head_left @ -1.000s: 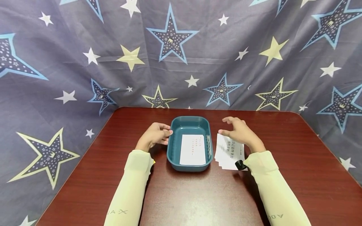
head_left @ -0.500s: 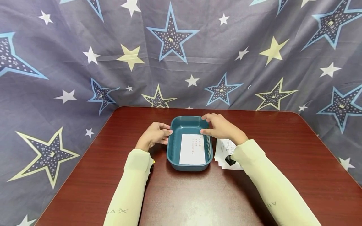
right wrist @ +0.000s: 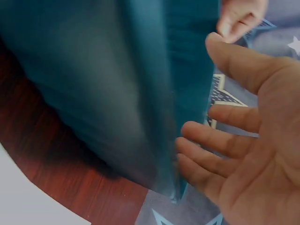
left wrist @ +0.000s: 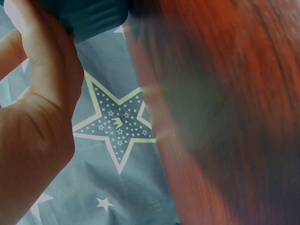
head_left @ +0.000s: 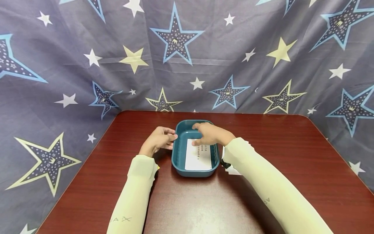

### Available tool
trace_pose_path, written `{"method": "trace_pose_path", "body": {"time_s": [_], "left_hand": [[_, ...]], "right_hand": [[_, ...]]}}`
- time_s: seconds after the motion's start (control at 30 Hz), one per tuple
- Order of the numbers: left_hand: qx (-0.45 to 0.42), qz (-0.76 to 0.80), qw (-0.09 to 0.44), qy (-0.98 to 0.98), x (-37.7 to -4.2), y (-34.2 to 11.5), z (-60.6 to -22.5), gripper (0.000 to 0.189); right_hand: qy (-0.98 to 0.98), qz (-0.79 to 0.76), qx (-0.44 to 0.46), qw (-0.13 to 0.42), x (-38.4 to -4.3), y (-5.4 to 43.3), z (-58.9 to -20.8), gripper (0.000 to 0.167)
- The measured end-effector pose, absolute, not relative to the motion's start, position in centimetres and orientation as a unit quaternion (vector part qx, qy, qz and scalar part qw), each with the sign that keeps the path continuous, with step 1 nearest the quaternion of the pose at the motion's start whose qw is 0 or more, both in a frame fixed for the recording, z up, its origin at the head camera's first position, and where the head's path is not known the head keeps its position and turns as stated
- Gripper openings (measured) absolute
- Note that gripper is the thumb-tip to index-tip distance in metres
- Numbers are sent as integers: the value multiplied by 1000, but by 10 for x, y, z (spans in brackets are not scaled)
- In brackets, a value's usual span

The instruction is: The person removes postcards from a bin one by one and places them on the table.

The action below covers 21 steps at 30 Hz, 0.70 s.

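Head view: left hand point(head_left: 157, 141) pinches tray point(head_left: 195, 174), long axis forward; right hand point(head_left: 211, 134) spread, empty.

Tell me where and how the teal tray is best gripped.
The teal tray is probably best held by its left rim and right rim, hands coming from either side: its walls rise round an open top, and the left hand touches the left rim.

Hd cam high, others nr tray point(head_left: 195, 174)
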<state>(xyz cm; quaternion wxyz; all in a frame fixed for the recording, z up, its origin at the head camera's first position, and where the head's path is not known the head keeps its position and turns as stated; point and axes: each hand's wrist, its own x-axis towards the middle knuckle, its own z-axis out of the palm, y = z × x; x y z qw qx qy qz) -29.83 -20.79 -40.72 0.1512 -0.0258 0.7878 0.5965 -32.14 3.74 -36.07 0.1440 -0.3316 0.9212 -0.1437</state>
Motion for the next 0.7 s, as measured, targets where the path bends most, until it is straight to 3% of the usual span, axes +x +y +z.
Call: {"method": "trace_pose_path", "body": {"time_s": [0.37, 0.7], "left_hand": [[-25, 603, 152, 783, -296, -207, -405, 43], [-26, 600, 150, 785, -294, -205, -402, 43]], "right_hand": [[917, -42, -308, 249, -316, 28, -377, 119], [921, 43, -319, 219, -313, 27, -384, 128]]}}
